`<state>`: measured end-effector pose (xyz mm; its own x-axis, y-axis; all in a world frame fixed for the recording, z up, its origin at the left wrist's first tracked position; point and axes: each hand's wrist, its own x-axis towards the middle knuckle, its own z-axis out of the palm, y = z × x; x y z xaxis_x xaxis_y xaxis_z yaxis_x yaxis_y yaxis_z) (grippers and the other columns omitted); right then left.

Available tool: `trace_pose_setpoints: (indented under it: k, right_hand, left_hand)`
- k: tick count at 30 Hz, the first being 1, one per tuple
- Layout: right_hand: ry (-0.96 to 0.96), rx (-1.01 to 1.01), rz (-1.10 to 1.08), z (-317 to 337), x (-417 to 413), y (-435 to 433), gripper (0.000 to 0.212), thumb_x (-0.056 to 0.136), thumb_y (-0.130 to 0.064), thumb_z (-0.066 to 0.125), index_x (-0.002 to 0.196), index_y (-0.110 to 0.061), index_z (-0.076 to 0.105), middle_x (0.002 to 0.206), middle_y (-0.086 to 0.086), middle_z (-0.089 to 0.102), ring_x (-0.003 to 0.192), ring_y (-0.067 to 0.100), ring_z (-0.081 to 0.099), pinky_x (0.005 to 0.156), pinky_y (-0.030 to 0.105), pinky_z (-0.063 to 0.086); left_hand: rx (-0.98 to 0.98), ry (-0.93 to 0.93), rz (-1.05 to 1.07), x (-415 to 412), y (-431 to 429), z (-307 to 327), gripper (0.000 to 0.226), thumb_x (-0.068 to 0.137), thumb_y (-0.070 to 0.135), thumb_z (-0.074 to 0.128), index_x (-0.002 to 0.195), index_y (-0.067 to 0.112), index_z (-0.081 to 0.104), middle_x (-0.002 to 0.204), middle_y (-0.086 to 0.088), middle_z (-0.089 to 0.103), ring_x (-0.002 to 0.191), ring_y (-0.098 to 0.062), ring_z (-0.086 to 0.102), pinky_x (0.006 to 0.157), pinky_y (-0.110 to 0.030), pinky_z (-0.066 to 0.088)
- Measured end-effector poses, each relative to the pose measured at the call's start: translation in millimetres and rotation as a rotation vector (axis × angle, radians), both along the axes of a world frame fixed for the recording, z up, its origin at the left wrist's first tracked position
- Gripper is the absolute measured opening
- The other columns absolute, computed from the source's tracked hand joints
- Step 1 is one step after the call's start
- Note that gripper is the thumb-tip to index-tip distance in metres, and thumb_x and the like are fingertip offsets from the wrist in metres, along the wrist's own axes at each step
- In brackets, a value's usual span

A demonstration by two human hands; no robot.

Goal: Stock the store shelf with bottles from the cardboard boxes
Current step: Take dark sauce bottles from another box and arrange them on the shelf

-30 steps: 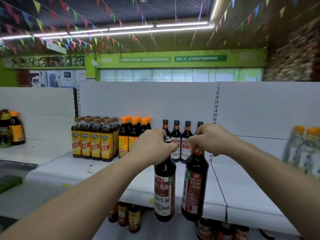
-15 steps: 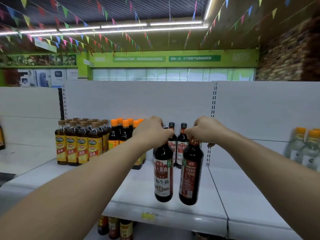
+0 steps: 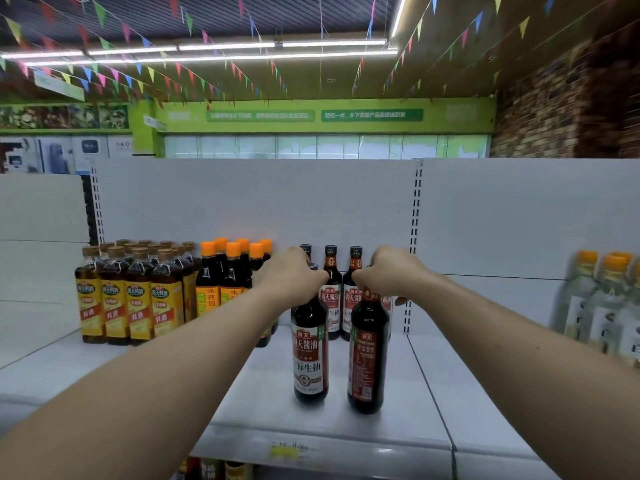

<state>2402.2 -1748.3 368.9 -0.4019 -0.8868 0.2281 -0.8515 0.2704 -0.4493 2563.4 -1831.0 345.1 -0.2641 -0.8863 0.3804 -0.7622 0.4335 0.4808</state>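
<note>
White-painted, the metal store shelf (image 3: 408, 393) fills the head view beneath bunting. Near its front edge two dark glass soy-sauce bottles are held by the necks, the left bottle (image 3: 310, 355) with the left hand (image 3: 294, 277) curled round it and the right bottle (image 3: 367, 362) with the right hand (image 3: 391, 271) likewise. Whether their bases touch cannot be told. They are best lowered upright, then slid back to the row of like bottles (image 3: 331, 263) at the back edge, labels turned forward.

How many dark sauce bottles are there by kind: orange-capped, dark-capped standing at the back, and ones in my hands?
Orange-capped bottles: 6
Dark-capped bottles at the back: 4, one mostly hidden behind the right hand
Held bottles: 2, one in the left hand, one in the right
Total: 12
</note>
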Motion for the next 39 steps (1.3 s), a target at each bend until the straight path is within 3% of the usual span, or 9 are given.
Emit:
trace_pose_setpoints:
  k: [5,16,19,24,26,32,34,36,39]
  right_hand:
    - [0.006,0.015,0.011,-9,2,-11,0.027,0.093,-0.034,0.063,0.077,-0.013,0.059,0.075,0.003,0.061,0.064,0.018,0.057,0.059,0.031,0.055]
    - [0.018,0.05,0.042,-13,-2,-26,0.029,0.095,-0.035,0.059,0.075,-0.013,0.053,0.073,0.004,0.057,0.063,0.02,0.056,0.058,0.033,0.056]
    - [-0.011,0.067,0.048,-18,-4,-25,0.029,0.096,-0.036,0.059,0.086,-0.009,0.058,0.085,0.009,0.066,0.077,0.023,0.066,0.068,0.038,0.064]
    - [-0.148,0.042,0.065,-25,-7,-20,0.027,0.097,-0.035,0.059,0.111,-0.012,0.054,0.102,0.009,0.067,0.086,0.023,0.067,0.064,0.037,0.062]
    - [-0.235,-0.049,0.099,-37,-5,-17,0.028,0.095,-0.037,0.066,0.111,-0.019,0.051,0.101,0.003,0.067,0.084,0.017,0.065,0.066,0.036,0.06]
    - [-0.174,-0.335,-0.088,-102,4,-1,0.075,0.068,-0.066,0.083,0.122,-0.029,0.046,0.114,-0.012,0.049,0.092,0.011,0.055,0.075,0.034,0.048]
    - [-0.206,-0.366,-0.114,-126,6,3,0.087,0.064,-0.069,0.083,0.129,-0.03,0.04,0.117,-0.012,0.04,0.097,0.011,0.051,0.075,0.033,0.046]
    - [-0.278,-0.396,-0.106,-153,8,6,0.092,0.063,-0.065,0.086,0.133,-0.031,0.037,0.122,-0.009,0.042,0.101,0.012,0.052,0.079,0.034,0.049]
    - [-0.3,-0.376,-0.132,-188,10,7,0.089,0.063,-0.065,0.086,0.13,-0.032,0.037,0.12,-0.01,0.048,0.099,0.012,0.056,0.079,0.036,0.053]
  left_hand:
    - [-0.003,-0.037,0.025,-5,-10,-8,0.029,0.092,0.049,0.064,0.095,0.02,0.062,0.083,0.0,0.071,0.077,-0.02,0.07,0.078,-0.044,0.063]
    - [0.092,0.019,-0.068,-7,-28,-15,0.025,0.088,0.037,0.069,0.101,0.019,0.058,0.093,-0.005,0.072,0.087,-0.024,0.072,0.083,-0.05,0.063]
    - [0.121,0.035,-0.089,-7,-31,-17,0.029,0.089,0.036,0.07,0.108,0.018,0.057,0.095,-0.005,0.07,0.089,-0.024,0.071,0.084,-0.049,0.063]
    - [0.136,0.111,-0.122,-6,-35,-24,0.032,0.089,0.039,0.073,0.109,0.02,0.057,0.094,-0.001,0.069,0.086,-0.02,0.069,0.083,-0.048,0.063]
    - [0.128,0.155,-0.138,-4,-35,-28,0.029,0.091,0.042,0.073,0.105,0.023,0.056,0.094,0.003,0.067,0.088,-0.017,0.068,0.084,-0.046,0.062]
    - [0.11,0.238,-0.199,5,-19,-42,0.033,0.087,0.054,0.078,0.098,0.037,0.051,0.089,0.02,0.059,0.091,-0.013,0.064,0.089,-0.042,0.059]
    - [0.196,0.291,-0.218,8,-17,-62,0.044,0.08,0.057,0.082,0.106,0.036,0.054,0.099,0.018,0.065,0.098,-0.012,0.067,0.092,-0.043,0.059]
    - [0.247,0.331,-0.226,12,-16,-89,0.076,0.069,0.063,0.087,0.129,0.033,0.051,0.117,0.016,0.068,0.108,-0.013,0.067,0.095,-0.044,0.059]
    - [0.298,0.368,-0.22,15,-15,-131,0.096,0.063,0.051,0.095,0.141,0.035,0.042,0.125,0.016,0.065,0.111,-0.011,0.064,0.098,-0.041,0.056]
